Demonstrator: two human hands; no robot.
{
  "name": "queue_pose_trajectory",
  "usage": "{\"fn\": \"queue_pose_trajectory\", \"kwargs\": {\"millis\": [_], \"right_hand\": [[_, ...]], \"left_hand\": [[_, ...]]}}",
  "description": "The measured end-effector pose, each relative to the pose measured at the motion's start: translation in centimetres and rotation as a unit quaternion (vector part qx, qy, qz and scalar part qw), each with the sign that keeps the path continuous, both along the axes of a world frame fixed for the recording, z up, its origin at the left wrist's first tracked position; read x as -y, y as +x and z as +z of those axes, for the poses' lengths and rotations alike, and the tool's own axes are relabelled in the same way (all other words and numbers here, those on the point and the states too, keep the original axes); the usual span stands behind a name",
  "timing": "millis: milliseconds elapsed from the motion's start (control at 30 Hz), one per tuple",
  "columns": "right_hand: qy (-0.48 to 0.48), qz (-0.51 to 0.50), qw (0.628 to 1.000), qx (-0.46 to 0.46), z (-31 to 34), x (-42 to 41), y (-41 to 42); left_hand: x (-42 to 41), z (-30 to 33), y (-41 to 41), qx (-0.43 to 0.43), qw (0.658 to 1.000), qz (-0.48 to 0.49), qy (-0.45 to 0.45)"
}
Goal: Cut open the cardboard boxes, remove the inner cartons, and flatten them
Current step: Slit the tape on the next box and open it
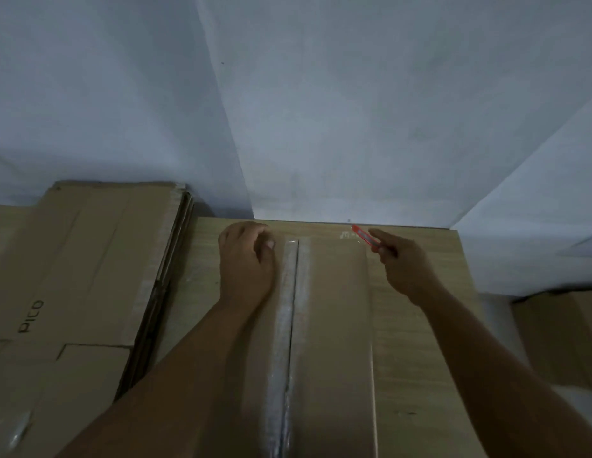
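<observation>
**Taped box braced, cutter poised at its far end**

The cardboard box (331,325) is lying lengthwise on the wood-grain worktop (416,325), running from the person toward the wall. Its two top flaps are meeting along a centre seam (293,325) covered by a strip of clear tape, and a dark line is showing down that seam, so the tape is probably already slit, though the dim light makes that hard to confirm.

The left hand (246,259) is resting on the left flap near the far end, fingers loosely curled and holding nothing, most likely pressing down to keep the box from sliding. The right hand (403,266) is closing around a red utility knife (365,239), its tip pointing toward the far right corner of the box and hovering just above it, seemingly lining up for the end tape.

To the left, a stack of flattened boxes (73,276) is lying against the wall, the top one printed "PICO", which suggests finished pieces are being kept clear of the cutting. Another box (559,335) is sitting lower down at the right edge.
</observation>
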State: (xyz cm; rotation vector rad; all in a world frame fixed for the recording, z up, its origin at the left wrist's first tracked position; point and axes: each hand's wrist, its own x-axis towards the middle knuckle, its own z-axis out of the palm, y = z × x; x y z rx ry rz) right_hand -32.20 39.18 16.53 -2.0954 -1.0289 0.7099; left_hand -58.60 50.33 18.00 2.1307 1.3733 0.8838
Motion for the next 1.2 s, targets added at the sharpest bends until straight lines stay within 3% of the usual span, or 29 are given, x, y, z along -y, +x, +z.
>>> {"fn": "queue_pose_trajectory", "kwargs": {"millis": [267,533,700,1033,1100,1200], "right_hand": [[0.044,-0.158,0.986,-0.015,-0.2,11.4,-8.7],[-0.06,-0.303,0.948,0.074,-4.3,22.9,-17.2],[-0.13,-0.334,0.922,0.144,-6.3,28.0,-21.0],[-0.137,-0.273,0.942,0.139,-7.2,31.2,-22.8],[-0.109,-0.287,0.943,0.127,-6.4,30.8,-22.7],[0.006,-0.309,0.938,0.158,-3.8,28.6,-23.3]], "left_hand": [[4.6,1.5,-5.5,-0.094,0.991,-0.095,-0.017],[14.6,0.8,-12.7,-0.089,0.985,-0.146,-0.013],[18.0,-0.6,-15.0,-0.135,0.976,-0.17,-0.011],[19.9,-1.3,-15.1,-0.164,0.972,-0.166,-0.026],[20.2,-1.4,-14.5,-0.186,0.969,-0.16,-0.022],[20.4,-1.7,-13.7,-0.217,0.965,-0.148,0.004]]}}
